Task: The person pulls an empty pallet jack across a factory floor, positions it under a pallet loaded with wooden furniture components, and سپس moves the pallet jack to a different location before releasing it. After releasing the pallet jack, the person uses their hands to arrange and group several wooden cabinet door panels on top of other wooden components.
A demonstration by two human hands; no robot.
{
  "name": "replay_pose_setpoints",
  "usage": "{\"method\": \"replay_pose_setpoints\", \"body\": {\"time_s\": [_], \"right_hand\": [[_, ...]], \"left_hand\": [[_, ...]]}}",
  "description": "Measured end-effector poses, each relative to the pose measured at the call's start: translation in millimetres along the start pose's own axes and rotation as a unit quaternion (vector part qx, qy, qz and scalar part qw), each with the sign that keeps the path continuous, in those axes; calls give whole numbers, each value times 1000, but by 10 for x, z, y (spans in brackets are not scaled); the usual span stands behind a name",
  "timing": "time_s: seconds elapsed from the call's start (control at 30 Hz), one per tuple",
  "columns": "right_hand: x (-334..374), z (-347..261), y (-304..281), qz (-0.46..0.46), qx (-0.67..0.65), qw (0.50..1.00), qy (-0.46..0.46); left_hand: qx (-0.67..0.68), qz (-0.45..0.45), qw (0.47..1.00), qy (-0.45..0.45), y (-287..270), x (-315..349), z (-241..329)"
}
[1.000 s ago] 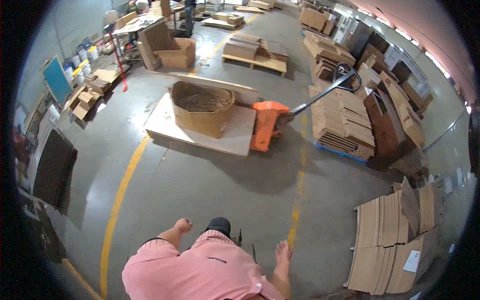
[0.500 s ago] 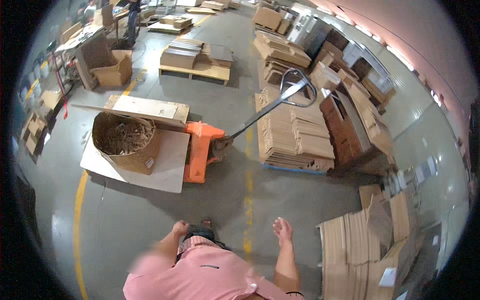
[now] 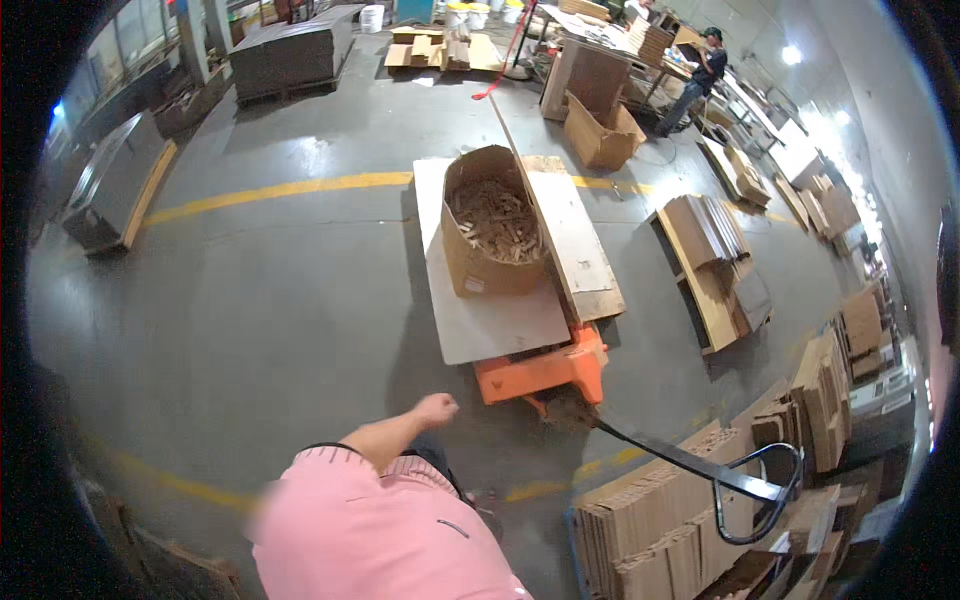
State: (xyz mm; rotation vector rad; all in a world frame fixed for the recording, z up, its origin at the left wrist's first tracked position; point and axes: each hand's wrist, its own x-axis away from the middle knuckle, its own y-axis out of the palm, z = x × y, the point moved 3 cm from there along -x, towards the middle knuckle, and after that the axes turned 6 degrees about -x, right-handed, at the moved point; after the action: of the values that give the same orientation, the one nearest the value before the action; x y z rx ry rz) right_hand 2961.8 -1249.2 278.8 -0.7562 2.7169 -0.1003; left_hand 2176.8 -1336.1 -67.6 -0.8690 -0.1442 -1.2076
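My left hand (image 3: 437, 408) hangs in front of my body over the grey floor, its fingers curled into a loose fist with nothing seen in them. Nearest to it is an orange pallet jack (image 3: 530, 375), apart from the hand. Its black loop handle (image 3: 722, 497) leans out to the right. A pale board (image 3: 437, 260) lies over the jack's load end. On this board stands a large brown carton (image 3: 490, 275) filled with wood scraps (image 3: 497, 222). A long thin board (image 3: 548, 220) stands on edge beside the carton. My right hand is out of view.
Stacked brown cardboard sheets (image 3: 650, 520) stand at the lower right, under the jack handle. A wooden pallet (image 3: 703, 310) with stacked panels lies to the right. Dark covered stacks (image 3: 290, 55) stand far left. A person (image 3: 697, 80) stands by a workbench at the back right.
My view has turned to the left, so the pallet jack and carton now appear further right. My right hand has left the view. The left hand stays curled.
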Motion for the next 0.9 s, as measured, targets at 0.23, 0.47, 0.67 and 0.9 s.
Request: {"method": "replay_pose_setpoints", "body": {"time_s": [0.23,0.47,0.67,0.9], "right_hand": [[-1326,867,1165,-226,-200,946,116],[-1066,591,1492,-345,-343,834,261],[239,-299,1710,-90,-190,963,170],[2852,-1208,2189,-335,-341,870,119]], "left_hand": [[12,72,970,-231,719,1447,-882],[30,74,973,-215,899,1650,-349],[72,54,996,-9,905,1287,1676],[286,-72,873,388,696,1877,4429]]}}
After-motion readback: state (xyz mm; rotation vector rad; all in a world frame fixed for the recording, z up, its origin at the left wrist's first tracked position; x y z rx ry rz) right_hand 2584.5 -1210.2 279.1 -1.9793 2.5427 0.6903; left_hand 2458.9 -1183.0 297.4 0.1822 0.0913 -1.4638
